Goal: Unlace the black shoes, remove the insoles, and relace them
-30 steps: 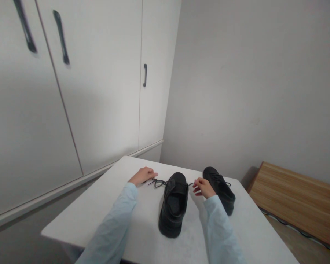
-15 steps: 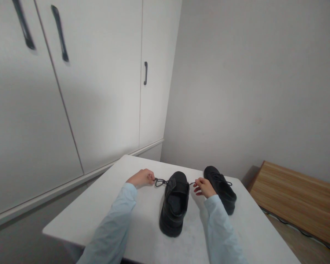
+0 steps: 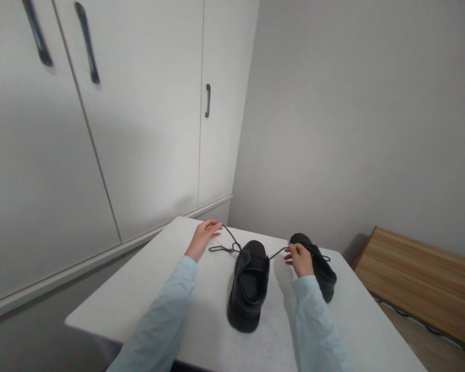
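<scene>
A black shoe [image 3: 246, 305] stands upright in the middle of the white table [image 3: 213, 315], heel toward me. On its left side, my left hand [image 3: 206, 237] pinches a black shoelace [image 3: 232, 235] and holds it up and away from the shoe. A loop of lace lies on the tabletop beneath it. To the right, my right hand [image 3: 300, 260] is closed on another stretch of lace [image 3: 279, 252], pulled out from the shoe's right side. Partly behind that hand sits a second black shoe [image 3: 325, 276], its own lace showing at the side.
White cupboards [image 3: 147, 129] with dark handles rise along the left, close to the table's far left edge. A grey wall [image 3: 352, 129] stands behind. On the right is a wood-grain panel [image 3: 422, 281], with a dark cable [image 3: 418, 323] running along its lower edge.
My left hand has moved up and away, and the lace it holds now stretches upward, apart from the loop. My right hand has moved right, drawing its lace out longer.
</scene>
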`<state>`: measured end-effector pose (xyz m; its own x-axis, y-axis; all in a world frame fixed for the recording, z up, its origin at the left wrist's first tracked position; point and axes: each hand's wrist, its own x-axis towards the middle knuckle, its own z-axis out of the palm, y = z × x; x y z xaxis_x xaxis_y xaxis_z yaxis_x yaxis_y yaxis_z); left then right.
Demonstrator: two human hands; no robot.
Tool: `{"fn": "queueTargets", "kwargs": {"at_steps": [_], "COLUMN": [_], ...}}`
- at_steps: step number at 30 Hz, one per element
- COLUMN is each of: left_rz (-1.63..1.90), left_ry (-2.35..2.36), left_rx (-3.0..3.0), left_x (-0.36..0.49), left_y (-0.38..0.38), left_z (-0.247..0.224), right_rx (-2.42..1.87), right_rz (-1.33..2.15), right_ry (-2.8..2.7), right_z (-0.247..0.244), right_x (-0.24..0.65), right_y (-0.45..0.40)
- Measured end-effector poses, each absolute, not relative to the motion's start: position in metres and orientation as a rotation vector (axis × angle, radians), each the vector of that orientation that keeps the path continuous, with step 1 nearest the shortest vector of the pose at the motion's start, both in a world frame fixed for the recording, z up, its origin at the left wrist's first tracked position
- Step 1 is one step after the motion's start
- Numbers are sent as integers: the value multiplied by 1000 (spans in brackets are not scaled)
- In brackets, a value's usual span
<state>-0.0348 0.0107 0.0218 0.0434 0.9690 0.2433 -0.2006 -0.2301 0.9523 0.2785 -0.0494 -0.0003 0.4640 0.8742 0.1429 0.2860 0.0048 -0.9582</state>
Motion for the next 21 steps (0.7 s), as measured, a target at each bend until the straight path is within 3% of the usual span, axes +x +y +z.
{"fn": "queueTargets", "kwargs": {"at_steps": [9, 21], "left_rz": [1456, 1173], "left_ry": [520, 660], "left_rx": [1008, 1387], "left_x": [-14, 21], "left_y": [-3, -26], "left_z": [28, 28], "right_rx": [-1217, -1181], "right_rz": [218, 277], "right_ry": [-1054, -1505], "right_z": [31, 38], "right_x": [257, 200], "right_y": [-71, -91]}}
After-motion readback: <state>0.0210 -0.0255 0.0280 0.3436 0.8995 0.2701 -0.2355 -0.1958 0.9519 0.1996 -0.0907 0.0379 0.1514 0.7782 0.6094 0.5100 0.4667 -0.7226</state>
